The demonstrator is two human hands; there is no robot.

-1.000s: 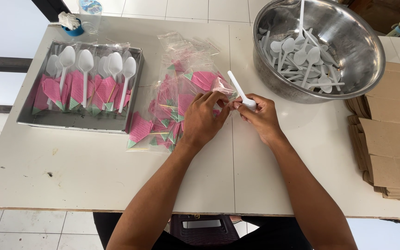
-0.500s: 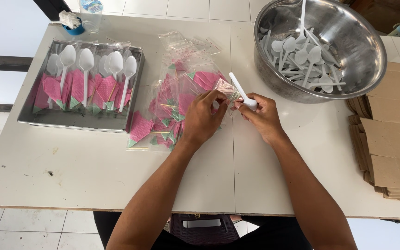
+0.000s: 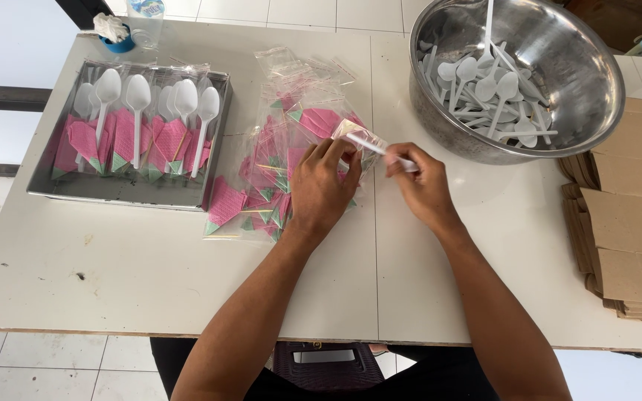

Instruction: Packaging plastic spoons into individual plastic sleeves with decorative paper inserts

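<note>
Here, white table (image 3: 150, 275), pale tiled floor (image 3: 31, 367), possibly scuffed.

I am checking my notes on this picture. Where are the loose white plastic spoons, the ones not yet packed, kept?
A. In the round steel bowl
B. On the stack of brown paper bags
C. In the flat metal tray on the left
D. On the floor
A: the loose white plastic spoons lie piled inside the round steel bowl, with no bags on them.

Bright, even daylight; soft shadows, glare on the steel bowl (image 3: 559, 111); edges perhaps slightly distorted.
</note>
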